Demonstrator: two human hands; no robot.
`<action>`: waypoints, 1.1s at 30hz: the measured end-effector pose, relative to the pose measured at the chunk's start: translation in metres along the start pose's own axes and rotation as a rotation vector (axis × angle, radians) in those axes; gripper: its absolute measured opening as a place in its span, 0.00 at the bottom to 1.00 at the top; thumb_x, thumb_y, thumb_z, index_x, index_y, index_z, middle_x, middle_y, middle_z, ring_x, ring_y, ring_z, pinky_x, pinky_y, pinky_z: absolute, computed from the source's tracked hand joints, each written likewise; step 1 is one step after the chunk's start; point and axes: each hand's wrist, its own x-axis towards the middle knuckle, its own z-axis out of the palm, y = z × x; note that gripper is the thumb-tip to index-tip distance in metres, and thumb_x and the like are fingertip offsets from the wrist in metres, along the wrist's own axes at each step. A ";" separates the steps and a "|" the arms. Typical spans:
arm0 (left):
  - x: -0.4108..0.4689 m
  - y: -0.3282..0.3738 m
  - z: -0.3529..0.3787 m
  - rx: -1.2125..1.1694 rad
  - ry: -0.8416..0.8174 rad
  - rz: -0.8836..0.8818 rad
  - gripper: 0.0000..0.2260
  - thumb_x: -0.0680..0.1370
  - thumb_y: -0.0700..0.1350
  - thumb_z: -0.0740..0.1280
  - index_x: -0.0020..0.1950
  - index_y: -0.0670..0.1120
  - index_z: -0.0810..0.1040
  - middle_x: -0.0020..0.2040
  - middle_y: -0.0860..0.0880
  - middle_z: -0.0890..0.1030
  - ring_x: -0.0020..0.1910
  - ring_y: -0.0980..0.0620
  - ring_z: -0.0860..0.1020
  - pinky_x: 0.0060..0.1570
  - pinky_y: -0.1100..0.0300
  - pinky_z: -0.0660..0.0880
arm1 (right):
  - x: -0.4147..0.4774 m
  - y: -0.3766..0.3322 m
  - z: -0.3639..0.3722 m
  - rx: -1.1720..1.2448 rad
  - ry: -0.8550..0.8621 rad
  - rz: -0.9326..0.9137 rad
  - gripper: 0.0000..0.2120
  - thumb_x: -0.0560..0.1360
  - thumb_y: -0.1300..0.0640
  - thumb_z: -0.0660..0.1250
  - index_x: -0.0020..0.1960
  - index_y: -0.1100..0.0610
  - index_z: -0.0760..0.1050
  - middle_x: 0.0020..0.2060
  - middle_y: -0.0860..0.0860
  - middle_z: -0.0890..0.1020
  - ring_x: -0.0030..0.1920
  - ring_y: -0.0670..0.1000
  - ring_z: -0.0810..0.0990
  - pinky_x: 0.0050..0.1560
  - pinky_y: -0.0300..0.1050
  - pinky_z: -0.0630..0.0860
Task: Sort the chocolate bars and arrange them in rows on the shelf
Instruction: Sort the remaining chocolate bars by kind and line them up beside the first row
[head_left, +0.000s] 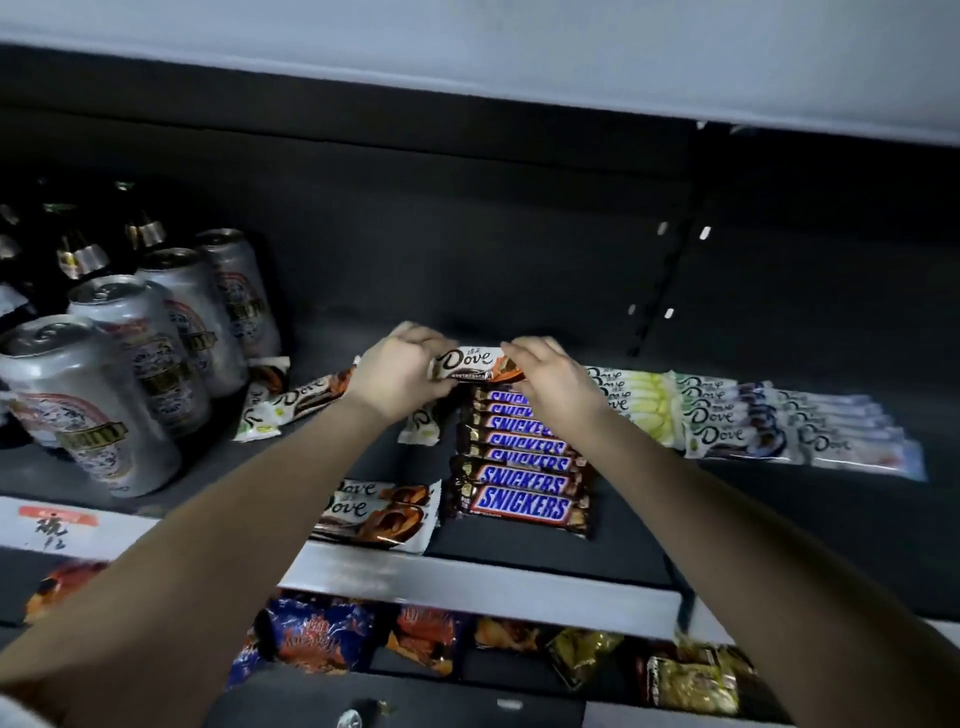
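Dark matte shelf (779, 525). Left: upright silver metal cans (104, 395), cylindrical; beside them, loose bars (306, 397) in glossy wrappers, lying askew. Centre: left hand (400, 374) and right hand (550, 379) each pinch one end of a flat Dove bar (470, 364), above the far end of the overlapped Snickers row (519, 467). Right: overlapped pale-wrapped rows (727, 421).

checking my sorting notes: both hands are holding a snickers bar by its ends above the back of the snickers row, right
Not quite: the head view shows a Dove bar, not a Snickers, in the left hand and right hand. The rest holds: both grip it by its ends above the back of the Snickers row.
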 end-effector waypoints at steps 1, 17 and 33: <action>0.005 0.011 0.004 -0.001 -0.012 0.019 0.22 0.73 0.51 0.69 0.67 0.49 0.73 0.64 0.51 0.75 0.65 0.52 0.68 0.59 0.60 0.67 | -0.007 0.011 -0.003 0.011 0.005 0.017 0.26 0.77 0.64 0.61 0.73 0.57 0.60 0.69 0.52 0.66 0.69 0.51 0.63 0.67 0.48 0.67; 0.079 0.221 0.088 -0.003 -0.046 0.292 0.24 0.72 0.55 0.69 0.66 0.49 0.74 0.62 0.49 0.76 0.64 0.48 0.70 0.63 0.55 0.64 | -0.145 0.197 -0.066 -0.086 0.041 0.225 0.24 0.76 0.62 0.63 0.72 0.57 0.64 0.68 0.53 0.68 0.68 0.52 0.66 0.66 0.48 0.68; 0.069 0.397 0.175 -0.127 -0.095 0.439 0.23 0.71 0.52 0.70 0.65 0.49 0.75 0.60 0.49 0.77 0.63 0.47 0.70 0.67 0.58 0.56 | -0.293 0.306 -0.094 -0.151 -0.062 0.424 0.22 0.78 0.60 0.62 0.71 0.57 0.64 0.66 0.53 0.69 0.65 0.54 0.66 0.63 0.48 0.70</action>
